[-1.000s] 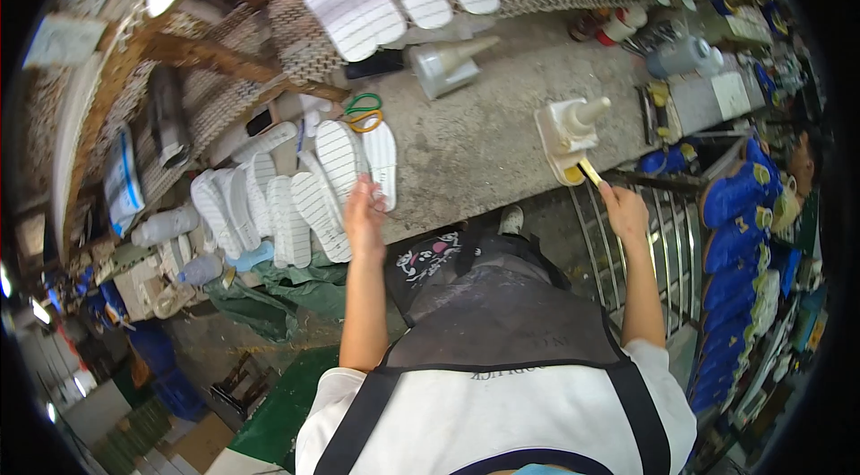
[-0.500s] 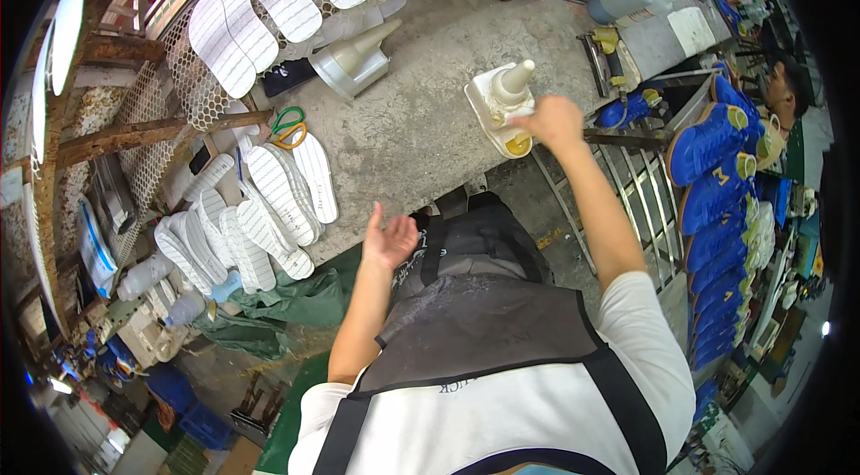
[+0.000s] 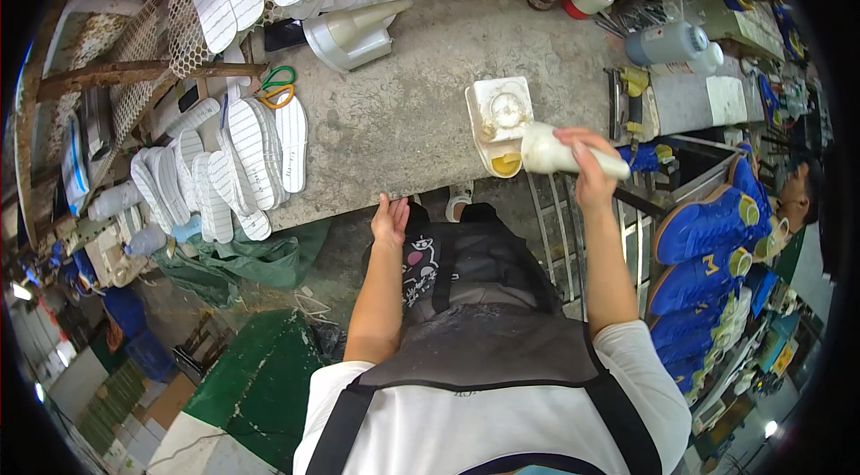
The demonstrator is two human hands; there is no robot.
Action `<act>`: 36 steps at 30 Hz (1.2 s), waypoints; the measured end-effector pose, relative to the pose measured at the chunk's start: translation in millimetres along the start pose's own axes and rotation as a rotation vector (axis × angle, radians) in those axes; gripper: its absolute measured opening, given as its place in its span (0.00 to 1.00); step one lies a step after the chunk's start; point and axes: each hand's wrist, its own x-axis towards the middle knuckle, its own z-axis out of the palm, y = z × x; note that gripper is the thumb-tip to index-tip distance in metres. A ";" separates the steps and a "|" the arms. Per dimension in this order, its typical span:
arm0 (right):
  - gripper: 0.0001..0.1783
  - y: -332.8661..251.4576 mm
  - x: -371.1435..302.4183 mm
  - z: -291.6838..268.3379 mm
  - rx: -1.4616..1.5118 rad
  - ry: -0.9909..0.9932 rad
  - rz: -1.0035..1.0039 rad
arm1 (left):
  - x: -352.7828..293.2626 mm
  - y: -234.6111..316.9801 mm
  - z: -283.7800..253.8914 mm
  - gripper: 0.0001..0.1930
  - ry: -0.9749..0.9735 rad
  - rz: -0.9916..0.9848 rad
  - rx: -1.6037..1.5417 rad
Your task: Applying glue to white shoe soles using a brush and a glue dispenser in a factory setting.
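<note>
My right hand point(image 3: 591, 169) is closed round a white bottle point(image 3: 548, 151) with a narrow neck. It is tipped on its side, the wide end toward the tray and the neck pointing right, just right of the dirty white tray point(image 3: 522, 92). A round, stained recess shows in the tray. Its near end has a smaller hollow with something yellow point(image 3: 506, 163) in it. At the front edge of the worn grey bench point(image 3: 385, 126), my left hand point(image 3: 389, 221) is open and empty, fingers extended.
White insoles point(image 3: 251, 153) lie at the bench's left end, beside green-and-orange-handled scissors point(image 3: 278, 88). Behind them stands a cone-topped grey container point(image 3: 358, 36). Bottles point(image 3: 667, 43) stand back right; blue shoes point(image 3: 703, 233) line a rack on the right.
My right hand has lifted the bottle off the tray and tipped it over to the right. My left hand stays open by the bench edge. The whole view has shifted.
</note>
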 end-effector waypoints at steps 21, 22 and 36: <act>0.06 132.6 -33.3 28.9 -0.583 -0.081 -0.063 | -80.6 -2.4 -97.4 0.26 0.141 0.018 0.348; 0.07 131.7 -29.2 31.3 -0.580 -0.098 -0.056 | -82.6 -1.9 -96.2 0.25 0.149 -0.002 0.374; 0.24 49.1 175.5 67.1 0.344 0.027 0.787 | -78.5 14.9 -143.4 0.24 0.197 0.094 0.218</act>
